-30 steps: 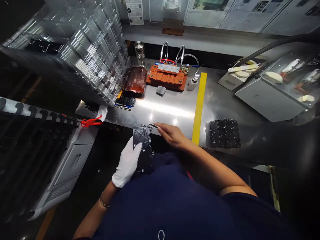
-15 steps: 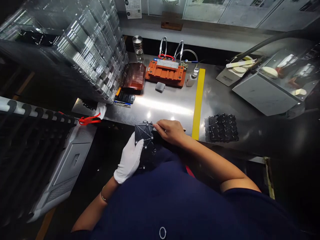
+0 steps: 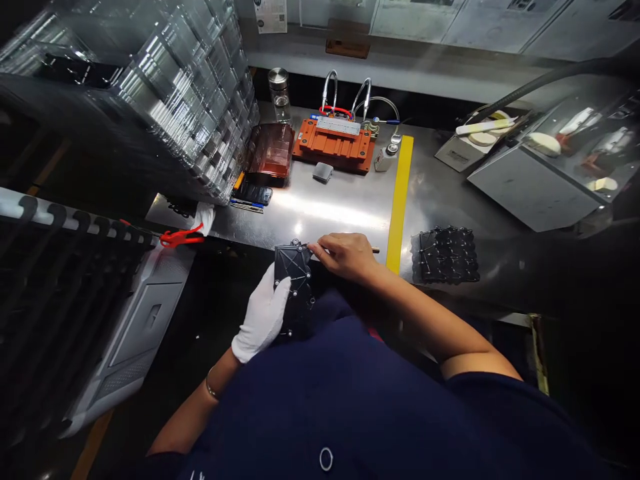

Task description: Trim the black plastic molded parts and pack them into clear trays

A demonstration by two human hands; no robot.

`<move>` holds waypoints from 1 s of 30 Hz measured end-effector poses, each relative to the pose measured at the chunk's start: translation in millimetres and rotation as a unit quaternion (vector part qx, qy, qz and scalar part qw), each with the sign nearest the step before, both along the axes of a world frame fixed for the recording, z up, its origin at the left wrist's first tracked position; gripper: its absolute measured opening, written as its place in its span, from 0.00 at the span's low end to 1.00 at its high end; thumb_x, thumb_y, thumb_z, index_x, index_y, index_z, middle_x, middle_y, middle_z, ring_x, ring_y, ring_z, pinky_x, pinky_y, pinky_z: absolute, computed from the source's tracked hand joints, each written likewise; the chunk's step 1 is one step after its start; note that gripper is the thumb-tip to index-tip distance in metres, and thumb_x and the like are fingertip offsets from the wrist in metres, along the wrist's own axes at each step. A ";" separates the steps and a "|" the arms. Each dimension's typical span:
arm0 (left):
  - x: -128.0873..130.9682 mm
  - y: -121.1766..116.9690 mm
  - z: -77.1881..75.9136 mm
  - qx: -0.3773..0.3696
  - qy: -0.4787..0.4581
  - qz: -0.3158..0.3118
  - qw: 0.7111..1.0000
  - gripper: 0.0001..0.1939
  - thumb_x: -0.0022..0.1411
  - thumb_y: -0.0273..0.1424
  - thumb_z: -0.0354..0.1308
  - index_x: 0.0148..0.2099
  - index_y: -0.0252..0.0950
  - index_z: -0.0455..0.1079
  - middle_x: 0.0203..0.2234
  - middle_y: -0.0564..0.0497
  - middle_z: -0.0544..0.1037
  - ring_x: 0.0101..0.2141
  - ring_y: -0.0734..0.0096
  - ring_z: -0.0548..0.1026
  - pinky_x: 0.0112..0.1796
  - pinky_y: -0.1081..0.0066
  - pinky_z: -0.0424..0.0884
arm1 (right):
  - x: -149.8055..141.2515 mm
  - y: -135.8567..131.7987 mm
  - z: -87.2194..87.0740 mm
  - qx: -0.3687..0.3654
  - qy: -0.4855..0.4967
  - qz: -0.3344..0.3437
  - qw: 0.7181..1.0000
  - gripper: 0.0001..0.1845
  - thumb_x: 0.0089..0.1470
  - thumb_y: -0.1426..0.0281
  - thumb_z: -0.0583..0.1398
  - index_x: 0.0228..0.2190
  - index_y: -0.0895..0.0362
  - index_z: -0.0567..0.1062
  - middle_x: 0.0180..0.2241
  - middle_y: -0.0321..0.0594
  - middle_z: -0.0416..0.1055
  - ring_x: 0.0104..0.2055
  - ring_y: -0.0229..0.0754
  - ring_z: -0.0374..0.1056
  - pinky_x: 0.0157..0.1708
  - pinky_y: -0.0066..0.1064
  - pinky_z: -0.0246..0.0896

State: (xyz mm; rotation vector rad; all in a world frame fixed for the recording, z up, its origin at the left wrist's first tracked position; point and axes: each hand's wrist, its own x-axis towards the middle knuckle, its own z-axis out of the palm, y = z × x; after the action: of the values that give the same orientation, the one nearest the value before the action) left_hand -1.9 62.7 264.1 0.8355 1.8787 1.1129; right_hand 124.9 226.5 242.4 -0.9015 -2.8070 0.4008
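My left hand (image 3: pixel 263 310), in a white glove, grips a black moulded plastic part (image 3: pixel 291 262) by its left side, thumb on its ribbed face. The part has diagonal ribs and small round bosses, and is held just off the bench's front edge. My bare right hand (image 3: pixel 347 255) is closed around a slim tool (image 3: pixel 375 251). Only its light-coloured end shows beyond the fist, and a thin dark tip meets the part's upper right corner. What kind of tool it is, I cannot make out.
An orange fixture (image 3: pixel 335 143) stands at the back of the steel bench, with a small grey block (image 3: pixel 323 173) before it. Stacked clear trays (image 3: pixel 195 100) rise at left. Right of a yellow strip (image 3: pixel 400 200) lie several black parts (image 3: pixel 445 255). Red-handled scissors (image 3: pixel 181 236) are at left.
The view has shifted slightly. Both hands keep hold of the part and the tool, and the right hand has turned a little, showing more of the tool's end.
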 end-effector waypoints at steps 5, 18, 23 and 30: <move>-1.9 0.0 -3.0 0.003 -0.012 0.018 1.000 0.24 0.63 0.38 0.51 0.59 0.37 0.65 0.53 0.47 0.73 0.54 0.62 0.69 0.55 0.68 0.63 | 2.9 0.5 -2.9 -0.001 0.013 0.006 1.000 0.31 0.64 0.53 0.46 0.25 0.58 0.76 0.24 0.40 0.73 0.24 0.35 0.63 0.25 0.30 0.39; -3.5 -1.4 -4.5 -0.006 -0.022 0.007 1.000 0.23 0.64 0.39 0.50 0.59 0.37 0.66 0.53 0.47 0.73 0.53 0.63 0.69 0.53 0.68 0.64 | -2.2 7.0 -6.9 -0.026 0.024 0.017 0.999 0.29 0.63 0.53 0.48 0.24 0.58 0.76 0.23 0.40 0.72 0.25 0.35 0.62 0.26 0.30 0.41; -6.0 -2.2 -7.1 -0.015 -0.018 0.017 1.000 0.22 0.64 0.39 0.50 0.56 0.36 0.68 0.50 0.47 0.75 0.49 0.64 0.72 0.50 0.70 0.67 | 9.3 -6.8 -5.3 -0.058 0.031 0.049 0.997 0.29 0.63 0.55 0.47 0.24 0.59 0.76 0.23 0.40 0.71 0.24 0.34 0.60 0.26 0.29 0.43; -8.9 -3.0 -12.4 -0.025 -0.021 0.025 0.999 0.20 0.63 0.38 0.49 0.54 0.36 0.69 0.45 0.47 0.77 0.44 0.64 0.73 0.47 0.69 0.68 | 13.5 -20.4 -8.5 -0.070 -0.010 0.092 0.993 0.31 0.63 0.53 0.47 0.22 0.59 0.76 0.21 0.40 0.69 0.23 0.34 0.59 0.24 0.30 0.39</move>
State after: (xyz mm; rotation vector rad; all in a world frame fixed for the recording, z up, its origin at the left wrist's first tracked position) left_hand -10.8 59.6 251.7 0.7351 1.8934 1.1015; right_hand 138.4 206.1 233.8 -0.6769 -2.9216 0.6254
